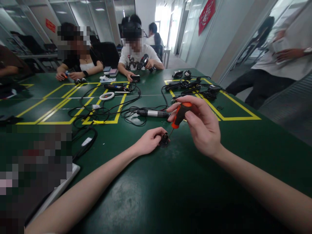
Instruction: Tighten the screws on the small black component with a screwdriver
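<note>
My left hand (148,142) rests on the green table (170,195), its fingers closed round a small black round part (164,141) with a metal stub on top. My right hand (200,126) grips a screwdriver with an orange and black handle (179,114), tilted down to the left. The thin shaft points at the black part and its tip sits at or just beside the stub. A silver and black pen-shaped tool (152,113) on a cable lies just beyond both hands.
Black cables (97,113), a white ring (106,96) and chargers (195,86) lie across yellow tape lines at mid-table. Two people sit at the far side handling small items. Another person stands at the right. A blurred patch covers the near left corner.
</note>
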Demonstrator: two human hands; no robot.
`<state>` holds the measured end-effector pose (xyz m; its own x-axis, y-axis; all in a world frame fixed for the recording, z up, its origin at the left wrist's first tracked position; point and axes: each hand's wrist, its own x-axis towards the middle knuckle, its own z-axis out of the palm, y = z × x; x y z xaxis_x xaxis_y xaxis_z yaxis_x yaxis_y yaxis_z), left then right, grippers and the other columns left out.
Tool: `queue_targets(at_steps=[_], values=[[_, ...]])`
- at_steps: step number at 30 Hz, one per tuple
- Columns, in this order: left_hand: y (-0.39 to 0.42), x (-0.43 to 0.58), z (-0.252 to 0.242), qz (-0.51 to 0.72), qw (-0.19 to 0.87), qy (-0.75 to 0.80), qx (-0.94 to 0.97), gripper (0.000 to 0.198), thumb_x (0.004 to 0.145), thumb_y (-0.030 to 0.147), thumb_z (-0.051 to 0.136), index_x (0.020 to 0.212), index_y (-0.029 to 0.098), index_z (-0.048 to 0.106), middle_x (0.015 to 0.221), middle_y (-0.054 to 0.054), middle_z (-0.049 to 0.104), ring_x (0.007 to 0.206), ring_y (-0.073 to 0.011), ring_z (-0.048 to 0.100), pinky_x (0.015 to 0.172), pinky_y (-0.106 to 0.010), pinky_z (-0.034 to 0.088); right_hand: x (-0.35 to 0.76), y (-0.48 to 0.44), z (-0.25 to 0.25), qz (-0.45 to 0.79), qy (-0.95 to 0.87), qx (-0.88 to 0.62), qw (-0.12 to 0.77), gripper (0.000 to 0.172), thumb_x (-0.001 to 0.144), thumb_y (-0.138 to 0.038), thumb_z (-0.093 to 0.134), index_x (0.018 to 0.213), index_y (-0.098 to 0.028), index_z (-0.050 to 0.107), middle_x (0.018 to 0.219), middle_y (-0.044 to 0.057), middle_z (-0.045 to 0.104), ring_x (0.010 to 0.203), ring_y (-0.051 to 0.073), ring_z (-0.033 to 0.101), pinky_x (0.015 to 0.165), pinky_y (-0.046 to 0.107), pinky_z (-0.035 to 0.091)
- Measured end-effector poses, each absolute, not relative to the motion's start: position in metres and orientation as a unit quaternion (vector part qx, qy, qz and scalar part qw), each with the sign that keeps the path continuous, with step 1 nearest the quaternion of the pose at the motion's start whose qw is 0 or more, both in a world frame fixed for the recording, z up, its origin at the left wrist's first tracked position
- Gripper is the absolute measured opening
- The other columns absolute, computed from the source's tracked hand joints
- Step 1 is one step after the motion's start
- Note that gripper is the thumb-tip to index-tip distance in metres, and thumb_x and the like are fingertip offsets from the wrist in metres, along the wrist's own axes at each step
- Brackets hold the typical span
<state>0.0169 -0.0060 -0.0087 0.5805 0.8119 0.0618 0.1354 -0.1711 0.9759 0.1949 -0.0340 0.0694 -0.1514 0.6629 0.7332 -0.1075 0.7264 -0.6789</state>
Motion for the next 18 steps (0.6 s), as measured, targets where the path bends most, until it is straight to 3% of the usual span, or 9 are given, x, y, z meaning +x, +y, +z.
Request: queue_targets(at_steps=[4,7,11,18], values=[[-0.006,0.018,-0.01,0.308,0.547,0.343,0.699,0.03,0.076,0.008,0.042,0.092,0.017,0.066,0.09,-0.002,0.075,0.078,-0.0142,0.064,0.075,-0.026,0.05,0.196,-0.033,0.068,0.294,-0.693,-0.212,0.623,0.024,0.101,-0.04,0.068,0.122,-0.029,0.068,0.105,0.004,0.077,0.081,0.018,0.073,0.072,0.035,0.063],[-0.006,0.019,-0.012,0.312,0.547,0.355,0.691,0.029,0.077,0.008,0.042,0.09,0.017,0.066,0.089,-0.003,0.075,0.081,-0.015,0.066,0.075,-0.026,0.05,0.197,-0.034,0.069,0.266,-0.693,-0.233,0.628,0.025,0.095,-0.035,0.076,0.119,-0.029,0.07,0.102,0.004,0.076,0.083,0.019,0.073,0.078,0.038,0.065],[-0.004,0.018,-0.013,0.309,0.592,0.346,0.659,0.04,0.075,0.008,0.043,0.106,0.018,0.065,0.095,-0.004,0.077,0.081,-0.0152,0.068,0.07,-0.025,0.048,0.198,-0.035,0.071,0.231,-0.696,-0.25,0.632,0.023,0.094,-0.028,0.075,0.117,-0.029,0.074,0.103,0.005,0.071,0.085,0.021,0.071,0.073,0.037,0.064],[-0.004,0.008,-0.005,0.277,0.612,0.312,0.672,0.04,0.063,0.009,0.067,0.1,0.017,0.057,0.11,-0.01,0.075,0.084,-0.015,0.065,0.071,-0.026,0.047,0.196,-0.035,0.069,0.256,-0.703,-0.215,0.628,0.032,0.101,-0.022,0.065,0.131,-0.031,0.068,0.104,0.004,0.072,0.085,0.019,0.072,0.074,0.037,0.065]])
